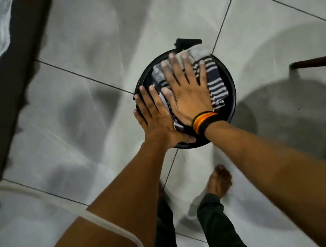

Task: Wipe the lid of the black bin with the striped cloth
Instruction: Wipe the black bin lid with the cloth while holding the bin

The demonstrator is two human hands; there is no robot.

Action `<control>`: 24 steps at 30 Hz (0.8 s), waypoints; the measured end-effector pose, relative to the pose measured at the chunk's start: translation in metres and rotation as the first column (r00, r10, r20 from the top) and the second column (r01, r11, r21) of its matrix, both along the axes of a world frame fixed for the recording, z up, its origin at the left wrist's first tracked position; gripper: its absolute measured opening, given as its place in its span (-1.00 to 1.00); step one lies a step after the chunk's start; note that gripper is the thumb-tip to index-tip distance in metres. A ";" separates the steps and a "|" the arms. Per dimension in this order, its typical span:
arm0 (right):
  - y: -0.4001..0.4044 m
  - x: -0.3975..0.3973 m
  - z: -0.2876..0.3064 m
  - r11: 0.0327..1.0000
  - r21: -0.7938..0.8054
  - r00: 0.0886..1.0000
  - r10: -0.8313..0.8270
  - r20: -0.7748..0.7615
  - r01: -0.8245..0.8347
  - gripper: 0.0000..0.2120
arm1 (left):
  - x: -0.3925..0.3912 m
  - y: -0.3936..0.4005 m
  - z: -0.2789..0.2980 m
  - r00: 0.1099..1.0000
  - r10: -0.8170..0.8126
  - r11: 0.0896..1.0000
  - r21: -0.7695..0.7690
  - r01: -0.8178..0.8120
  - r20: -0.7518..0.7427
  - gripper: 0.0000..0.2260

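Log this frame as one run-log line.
phase: wiping | right hand: flat on striped cloth | left hand: steadying lid edge

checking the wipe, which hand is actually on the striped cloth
The right hand, the one with the striped wristband, lies flat with fingers spread on the striped cloth. The left hand rests on the lid at its left edge, beside the cloth.

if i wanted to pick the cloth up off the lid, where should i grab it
Probably its right edge, pinched from above on the right. There the cloth lies flat and bare on the lid, while the right hand presses its middle.
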State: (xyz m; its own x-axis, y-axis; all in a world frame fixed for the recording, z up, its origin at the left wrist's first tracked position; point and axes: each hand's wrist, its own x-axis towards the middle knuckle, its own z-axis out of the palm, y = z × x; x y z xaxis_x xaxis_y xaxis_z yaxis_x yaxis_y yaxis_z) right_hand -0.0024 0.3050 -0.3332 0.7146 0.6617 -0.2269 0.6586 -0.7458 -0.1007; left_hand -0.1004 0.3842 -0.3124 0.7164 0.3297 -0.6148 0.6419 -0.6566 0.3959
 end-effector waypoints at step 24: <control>0.005 0.056 0.012 0.992 0.019 0.986 0.128 -0.110 -0.127 -0.46 | 0.000 -0.002 0.005 1.000 0.009 0.999 0.036 -0.008 -0.003 0.61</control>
State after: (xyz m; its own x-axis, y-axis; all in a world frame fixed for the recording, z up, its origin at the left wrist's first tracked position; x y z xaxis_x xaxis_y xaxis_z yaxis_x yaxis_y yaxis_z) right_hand 0.0540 0.3104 -0.3214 0.5952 0.7487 -0.2918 0.7322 -0.6550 -0.1868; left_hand -0.1003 0.3824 -0.3074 0.7117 0.3576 -0.6047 0.6487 -0.6648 0.3704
